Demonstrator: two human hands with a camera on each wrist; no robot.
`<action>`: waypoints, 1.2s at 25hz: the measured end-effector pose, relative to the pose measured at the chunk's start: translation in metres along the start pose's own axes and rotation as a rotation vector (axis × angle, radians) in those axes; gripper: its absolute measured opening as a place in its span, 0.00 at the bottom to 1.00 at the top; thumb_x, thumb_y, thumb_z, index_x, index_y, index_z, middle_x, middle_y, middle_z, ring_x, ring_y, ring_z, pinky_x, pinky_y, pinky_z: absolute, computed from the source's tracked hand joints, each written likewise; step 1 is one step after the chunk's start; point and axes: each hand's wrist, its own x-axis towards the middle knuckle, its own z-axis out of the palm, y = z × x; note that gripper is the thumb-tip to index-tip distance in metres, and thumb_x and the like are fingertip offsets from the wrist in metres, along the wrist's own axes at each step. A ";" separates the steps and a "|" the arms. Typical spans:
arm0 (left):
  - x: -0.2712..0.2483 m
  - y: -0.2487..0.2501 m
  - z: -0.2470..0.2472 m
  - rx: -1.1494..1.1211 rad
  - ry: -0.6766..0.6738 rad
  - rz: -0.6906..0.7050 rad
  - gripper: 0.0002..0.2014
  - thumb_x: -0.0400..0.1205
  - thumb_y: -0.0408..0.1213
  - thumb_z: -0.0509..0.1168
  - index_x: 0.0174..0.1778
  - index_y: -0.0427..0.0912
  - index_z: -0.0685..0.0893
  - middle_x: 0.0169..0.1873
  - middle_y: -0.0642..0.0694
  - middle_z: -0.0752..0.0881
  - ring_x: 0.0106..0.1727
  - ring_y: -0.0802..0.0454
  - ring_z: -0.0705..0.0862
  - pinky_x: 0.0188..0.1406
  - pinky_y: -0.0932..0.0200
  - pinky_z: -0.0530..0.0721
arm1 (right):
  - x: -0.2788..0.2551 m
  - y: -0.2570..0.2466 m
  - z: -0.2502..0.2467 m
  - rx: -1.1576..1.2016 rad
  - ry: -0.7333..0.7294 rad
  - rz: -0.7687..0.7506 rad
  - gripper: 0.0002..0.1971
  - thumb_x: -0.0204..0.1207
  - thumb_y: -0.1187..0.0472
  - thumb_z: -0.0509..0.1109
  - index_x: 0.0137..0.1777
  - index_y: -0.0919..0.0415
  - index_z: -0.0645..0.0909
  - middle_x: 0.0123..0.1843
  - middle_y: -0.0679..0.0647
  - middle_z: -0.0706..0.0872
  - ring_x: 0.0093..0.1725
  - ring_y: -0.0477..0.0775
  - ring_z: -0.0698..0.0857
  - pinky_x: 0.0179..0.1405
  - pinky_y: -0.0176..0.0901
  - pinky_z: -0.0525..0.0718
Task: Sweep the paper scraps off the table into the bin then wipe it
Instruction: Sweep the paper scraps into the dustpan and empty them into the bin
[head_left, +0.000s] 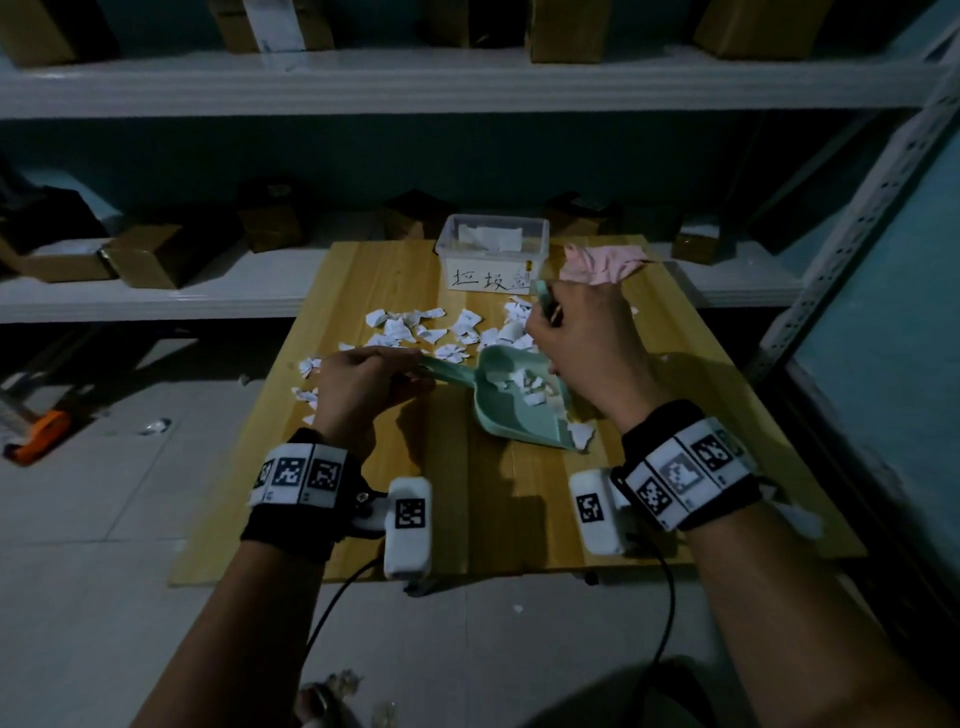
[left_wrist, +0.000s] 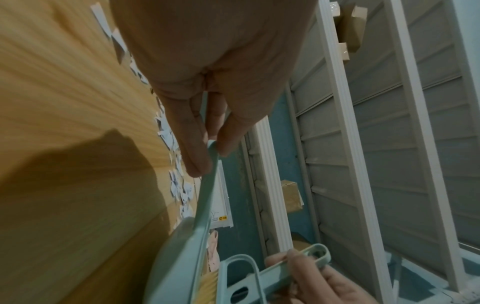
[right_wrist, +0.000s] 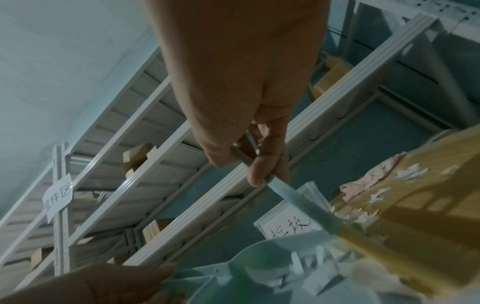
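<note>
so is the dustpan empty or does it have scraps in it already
Partly filled. White paper scraps lie inside the dustpan, which the left hand holds by its handle; many more are on the table.

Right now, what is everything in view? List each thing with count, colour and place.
Table: one, light wood, centre.
Paper scraps: many, white, spread over the far half of the table; some lie in the dustpan, a few on the floor.
Dustpan: one, mint green, on the table right of centre.
Brush: one, mint green handle, pale bristles, at the dustpan's mouth.
Bin: one, clear plastic with a white handwritten label, far table edge.
Cloth: one, pink, right of the bin.
Cardboard boxes: several, brown, on the white shelves behind.
Left hand: holds the dustpan handle.
Right hand: holds the brush handle.
</note>
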 end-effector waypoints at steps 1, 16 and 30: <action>0.000 -0.001 0.001 -0.007 0.002 0.007 0.05 0.82 0.24 0.65 0.45 0.30 0.87 0.44 0.33 0.89 0.40 0.44 0.90 0.38 0.60 0.92 | 0.001 0.001 0.000 0.037 0.010 0.017 0.11 0.84 0.57 0.64 0.44 0.62 0.83 0.37 0.55 0.86 0.31 0.50 0.87 0.29 0.50 0.89; 0.003 -0.002 0.005 -0.058 -0.003 -0.060 0.05 0.83 0.25 0.64 0.45 0.28 0.85 0.46 0.33 0.87 0.40 0.45 0.88 0.35 0.62 0.91 | 0.005 0.001 -0.021 0.301 0.204 0.159 0.08 0.85 0.57 0.65 0.43 0.55 0.80 0.34 0.47 0.85 0.30 0.33 0.87 0.24 0.30 0.85; 0.019 0.006 -0.005 -0.430 -0.038 -0.141 0.15 0.86 0.28 0.59 0.69 0.31 0.78 0.57 0.38 0.86 0.48 0.53 0.88 0.44 0.67 0.89 | 0.006 0.050 -0.064 0.284 0.402 0.331 0.12 0.85 0.57 0.63 0.47 0.64 0.83 0.32 0.47 0.83 0.23 0.25 0.81 0.17 0.19 0.73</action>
